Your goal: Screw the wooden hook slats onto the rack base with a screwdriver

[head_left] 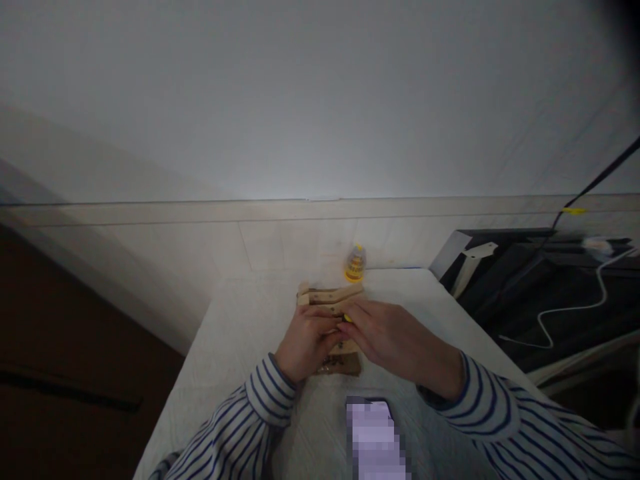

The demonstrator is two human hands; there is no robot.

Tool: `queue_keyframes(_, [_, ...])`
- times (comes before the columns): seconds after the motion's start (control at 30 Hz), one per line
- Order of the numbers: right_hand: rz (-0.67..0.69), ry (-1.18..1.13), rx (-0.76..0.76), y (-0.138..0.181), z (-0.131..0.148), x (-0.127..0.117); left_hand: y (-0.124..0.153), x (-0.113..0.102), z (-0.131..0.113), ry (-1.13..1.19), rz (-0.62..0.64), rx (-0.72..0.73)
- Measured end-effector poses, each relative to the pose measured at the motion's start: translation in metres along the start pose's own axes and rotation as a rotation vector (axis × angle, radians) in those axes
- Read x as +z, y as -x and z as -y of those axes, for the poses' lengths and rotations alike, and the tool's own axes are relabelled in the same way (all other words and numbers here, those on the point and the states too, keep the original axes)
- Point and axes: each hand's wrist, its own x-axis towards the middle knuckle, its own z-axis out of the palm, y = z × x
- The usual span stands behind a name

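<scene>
My left hand [311,339] lies over light wooden pieces [330,295] with its fingers curled in. What it grips is hidden behind the fingers. Its fingertips meet those of my right hand [387,333], which pinches a small yellow object [348,318]; only a bit of that object shows, so its kind is unclear. Below the hands, a brown piece with dark markings [345,364] lies on the white-covered table [240,333], partly covered by my left hand. Beyond the wood stands a small clear bottle with a yellow base and tip [355,265].
A phone [375,437] with a blurred-out screen lies at the near edge between my forearms. To the right of the table are dark panels [525,280] and a white cable [545,323]. A pale wall [300,120] rises behind the table.
</scene>
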Motion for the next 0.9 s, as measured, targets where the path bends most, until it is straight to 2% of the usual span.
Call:
queue_keyframes(0.23, [-0.031, 0.011, 0.111, 0.004, 0.008, 0.007, 0.002, 0.001, 0.004, -0.002, 0.014, -0.001])
queue_keyframes(0.4, [-0.034, 0.053, 0.119, 0.001, 0.011, 0.005, 0.001, 0.004, 0.003, -0.037, -0.034, -0.021])
queue_keyframes(0.57, [-0.029, 0.078, 0.099, -0.001, 0.009, 0.000, 0.001, 0.005, 0.001, -0.058, -0.074, -0.028])
queue_keyframes(0.77, [0.018, 0.030, -0.013, -0.001, 0.001, -0.007, 0.001, 0.004, 0.001, -0.047, -0.051, -0.008])
queue_keyframes(0.9, [0.025, 0.011, -0.026, -0.001, -0.001, -0.005, 0.001, 0.003, -0.001, -0.044, -0.024, 0.000])
